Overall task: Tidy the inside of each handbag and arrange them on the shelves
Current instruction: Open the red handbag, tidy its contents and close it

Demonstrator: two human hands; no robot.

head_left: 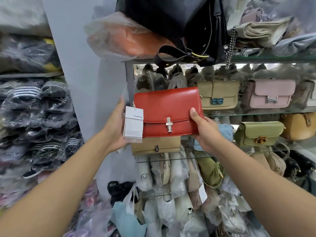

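Your right fingers (pixel 194 113) pinch the red handbag (pixel 164 106): thumb on the front flap at its right edge, the other fingers behind it. Your right hand (pixel 207 132) carries the lower right corner. Your left fingers (pixel 120 103) run up the bag's left end, mostly hidden behind a white paper tag (pixel 133 124); can't tell whether they curl round it. Your left hand (pixel 116 125) is against that end. The bag is upright, flap closed, 1 silver clasp (pixel 169 124) at centre, held in the air in front of the glass shelves (pixel 256 113), not resting on any.

Just below it, 1 tan bag (pixel 155 146) stands on a glass shelf, its top edge covered by the red one.

To the right, 4 more unwrapped bags: 1 beige (pixel 218 94) and 1 pink (pixel 271 93) on the upper tier, 1 green (pixel 259 132) and 1 mustard (pixel 299 125) on the tier below. At least 3 glass tiers show.

Up top, 1 black bag (pixel 179 23) hangs over the shelf edge, beside 1 orange bag in plastic (pixel 119 36).

Below are many plastic-wrapped bags (pixel 171 177), too crowded to count.

A grey pillar (pixel 82 65) stands left of the shelves. Further left is a rack of bagged goods (pixel 34 117), blurred.
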